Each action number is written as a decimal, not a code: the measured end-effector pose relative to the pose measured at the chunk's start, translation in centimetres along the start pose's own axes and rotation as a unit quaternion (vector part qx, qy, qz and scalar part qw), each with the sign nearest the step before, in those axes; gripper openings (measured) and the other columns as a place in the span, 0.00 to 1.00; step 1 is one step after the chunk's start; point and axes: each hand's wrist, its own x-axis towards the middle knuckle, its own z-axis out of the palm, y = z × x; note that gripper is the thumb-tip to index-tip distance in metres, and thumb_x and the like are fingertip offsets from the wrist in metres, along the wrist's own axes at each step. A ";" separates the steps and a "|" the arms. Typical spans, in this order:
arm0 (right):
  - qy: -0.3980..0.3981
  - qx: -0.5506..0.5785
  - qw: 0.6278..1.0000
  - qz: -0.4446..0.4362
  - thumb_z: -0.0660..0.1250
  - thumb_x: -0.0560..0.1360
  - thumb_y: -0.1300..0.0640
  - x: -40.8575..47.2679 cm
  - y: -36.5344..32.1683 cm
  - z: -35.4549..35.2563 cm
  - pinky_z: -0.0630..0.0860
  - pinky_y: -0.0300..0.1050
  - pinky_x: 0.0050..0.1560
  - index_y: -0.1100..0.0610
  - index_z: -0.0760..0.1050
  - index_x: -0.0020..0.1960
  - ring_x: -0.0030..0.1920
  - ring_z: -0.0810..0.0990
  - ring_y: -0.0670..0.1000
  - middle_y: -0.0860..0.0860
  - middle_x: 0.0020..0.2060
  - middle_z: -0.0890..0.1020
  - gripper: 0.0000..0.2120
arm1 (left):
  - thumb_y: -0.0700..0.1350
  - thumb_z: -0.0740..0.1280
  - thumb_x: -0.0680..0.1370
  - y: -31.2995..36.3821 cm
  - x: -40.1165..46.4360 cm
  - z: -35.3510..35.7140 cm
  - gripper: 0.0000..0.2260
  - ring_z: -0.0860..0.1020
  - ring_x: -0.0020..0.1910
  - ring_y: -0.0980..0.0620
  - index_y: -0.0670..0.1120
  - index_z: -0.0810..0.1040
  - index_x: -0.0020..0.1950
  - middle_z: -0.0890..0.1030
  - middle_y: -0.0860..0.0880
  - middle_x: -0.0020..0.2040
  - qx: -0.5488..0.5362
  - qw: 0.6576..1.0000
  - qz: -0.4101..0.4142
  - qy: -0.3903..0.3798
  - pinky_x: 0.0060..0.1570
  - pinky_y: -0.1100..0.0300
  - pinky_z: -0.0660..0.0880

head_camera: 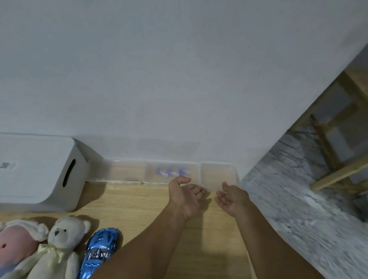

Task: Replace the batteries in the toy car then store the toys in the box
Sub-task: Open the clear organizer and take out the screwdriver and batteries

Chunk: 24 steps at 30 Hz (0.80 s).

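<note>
Fingers (pixel 197 190) loosely curled, hands near clear tray (pixel 217 175), table edge (pixel 254 274) right.

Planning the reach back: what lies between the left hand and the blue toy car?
In the head view, only bare wooden tabletop lies between the left hand and the blue toy car; the left forearm passes alongside it.

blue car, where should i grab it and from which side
Take the blue car across its narrow middle, thumb on one door side and fingers on the other, coming from above. It lies lengthwise, nose pointing away, with the white bear close on its left, so the right hand has the freer approach.
</note>
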 end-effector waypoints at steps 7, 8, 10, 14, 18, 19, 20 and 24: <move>-0.001 -0.023 1.000 -0.007 0.65 0.79 0.56 0.6 0.7 -0.1 0.79 0.49 0.41 0.62 0.72 0.44 0.30 0.70 0.49 0.54 0.32 0.72 0.10 | 0.47 0.55 0.75 -0.2 -0.3 -0.2 0.32 0.64 0.73 0.39 0.34 0.56 0.76 0.63 0.35 0.74 0.000 1.000 -0.010 0.011 0.62 0.43 0.63; 0.001 -0.017 1.000 -0.011 0.64 0.79 0.56 0.5 0.8 0.0 0.79 0.50 0.43 0.63 0.72 0.45 0.30 0.70 0.49 0.54 0.32 0.72 0.10 | 0.47 0.55 0.75 -0.3 -0.4 -0.2 0.31 0.64 0.73 0.39 0.34 0.57 0.76 0.64 0.35 0.74 0.000 1.000 -0.008 0.013 0.65 0.42 0.62; 0.007 -0.016 1.000 -0.022 0.64 0.79 0.56 0.3 0.9 0.1 0.79 0.51 0.47 0.64 0.72 0.47 0.32 0.72 0.49 0.55 0.34 0.73 0.10 | 0.48 0.55 0.75 -0.5 -0.4 -0.3 0.31 0.64 0.73 0.39 0.34 0.58 0.75 0.65 0.35 0.74 -0.004 1.000 -0.002 0.013 0.67 0.42 0.60; 0.035 -0.025 0.998 -0.047 0.67 0.78 0.58 0.0 0.5 0.0 0.79 0.49 0.42 0.66 0.74 0.45 0.32 0.73 0.50 0.56 0.34 0.76 0.10 | 0.48 0.55 0.76 -0.6 -0.4 -0.3 0.32 0.63 0.74 0.39 0.34 0.55 0.77 0.62 0.36 0.75 -0.016 1.000 0.006 -0.005 0.64 0.42 0.62; 0.059 -0.030 0.995 -0.073 0.70 0.75 0.58 -0.3 -0.1 0.1 0.77 0.46 0.37 0.64 0.76 0.43 0.31 0.74 0.49 0.54 0.33 0.78 0.09 | 0.49 0.56 0.76 -0.6 -0.3 -0.1 0.33 0.63 0.74 0.39 0.36 0.52 0.78 0.60 0.36 0.76 -0.013 1.000 0.001 -0.010 0.68 0.40 0.60; 0.070 -0.035 0.994 -0.080 0.71 0.74 0.58 -0.2 -0.1 0.2 0.77 0.46 0.36 0.64 0.76 0.44 0.32 0.75 0.49 0.55 0.34 0.79 0.09 | 0.49 0.56 0.76 -0.6 -0.1 -0.2 0.33 0.64 0.73 0.38 0.35 0.53 0.77 0.61 0.36 0.76 -0.010 1.000 -0.004 -0.009 0.69 0.39 0.60; 0.083 -0.043 0.992 -0.088 0.72 0.73 0.57 -0.2 0.1 0.2 0.76 0.47 0.36 0.65 0.77 0.46 0.34 0.77 0.50 0.55 0.37 0.80 0.11 | 0.49 0.56 0.76 -0.7 -0.1 -0.3 0.33 0.65 0.72 0.37 0.35 0.54 0.77 0.62 0.36 0.75 -0.005 1.000 -0.008 -0.006 0.70 0.37 0.60; 0.166 -0.108 0.973 -0.122 0.75 0.69 0.52 -0.4 0.6 0.6 0.80 0.53 0.41 0.65 0.68 0.63 0.52 0.79 0.60 0.62 0.56 0.78 0.30 | 0.48 0.59 0.76 0.1 0.2 -1.7 0.21 0.76 0.51 0.41 0.37 0.69 0.64 0.75 0.39 0.52 0.000 0.999 0.005 0.041 0.63 0.36 0.68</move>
